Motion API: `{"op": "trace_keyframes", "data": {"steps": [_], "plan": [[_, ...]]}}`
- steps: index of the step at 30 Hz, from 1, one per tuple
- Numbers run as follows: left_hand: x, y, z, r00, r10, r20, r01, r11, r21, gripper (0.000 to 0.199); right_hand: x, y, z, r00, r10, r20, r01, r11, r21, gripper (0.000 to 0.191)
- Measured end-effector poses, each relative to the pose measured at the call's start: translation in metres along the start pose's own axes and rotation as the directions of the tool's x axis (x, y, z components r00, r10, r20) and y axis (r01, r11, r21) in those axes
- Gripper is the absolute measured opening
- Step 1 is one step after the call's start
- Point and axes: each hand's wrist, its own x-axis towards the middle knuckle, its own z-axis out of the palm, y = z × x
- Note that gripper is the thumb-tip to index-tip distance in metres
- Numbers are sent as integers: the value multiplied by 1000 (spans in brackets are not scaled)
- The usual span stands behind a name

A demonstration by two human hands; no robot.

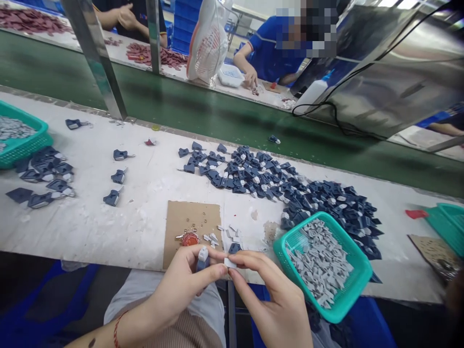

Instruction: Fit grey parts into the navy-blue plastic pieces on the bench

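My left hand (pixel 181 282) is closed around a dark blue part with a light grey tip (pixel 203 253), which stands up between its fingers. Thumb and index finger of my right hand (pixel 270 295) pinch a small light grey piece (pixel 229 263), and my left thumb tip is right beside it. Both hands are above the table's front edge. Just behind them lie a brown cardboard sheet (pixel 174 217) with a red round container (pixel 190 238) and tiny metal bits, some loose grey pieces (pixel 232 233), and one dark blue part (pixel 235 248).
A green basket of grey pieces (pixel 321 261) stands at the right, against a large pile of dark blue parts (pixel 250 169). More blue parts (pixel 47 166) and another green basket (pixel 45 140) are at left. People sit across the green divider (pixel 163 104).
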Motion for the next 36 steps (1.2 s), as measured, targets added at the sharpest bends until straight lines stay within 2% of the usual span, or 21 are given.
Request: {"op": "trace_keyframes", "data": {"steps": [5,9,11,14,18,20,25,30,36], "plan": [[1,2,-2,1000,31,-6,-31,999,28,26,-1,1,3,997,-52,48,57,991,-121,14],[-4,2,-12,999,39,3,-40,993,112,30,5,1,5,995,-26,95,33,996,-78,12],[-10,3,-22,999,32,-2,-32,990,139,36,10,2,7,992,13,124,-12,1000,-13,11],[-22,4,-42,999,21,-51,-16,996,86,40,18,5,14,979,82,185,-94,994,55,10],[-36,2,-67,989,97,-109,-97,995,6,36,29,7,29,951,145,275,-170,983,68,6],[-39,0,-75,981,99,-165,-100,995,2,34,34,7,36,936,159,313,-185,981,55,6],[-43,1,-80,960,87,-267,-90,996,1,35,46,5,46,891,196,409,-222,975,17,6],[-41,5,-83,974,46,-223,-49,999,-8,38,52,4,50,849,246,467,-274,962,-9,6],[-36,9,-83,972,77,-221,-84,996,-25,36,55,1,51,845,257,469,-279,960,-24,7]]}}
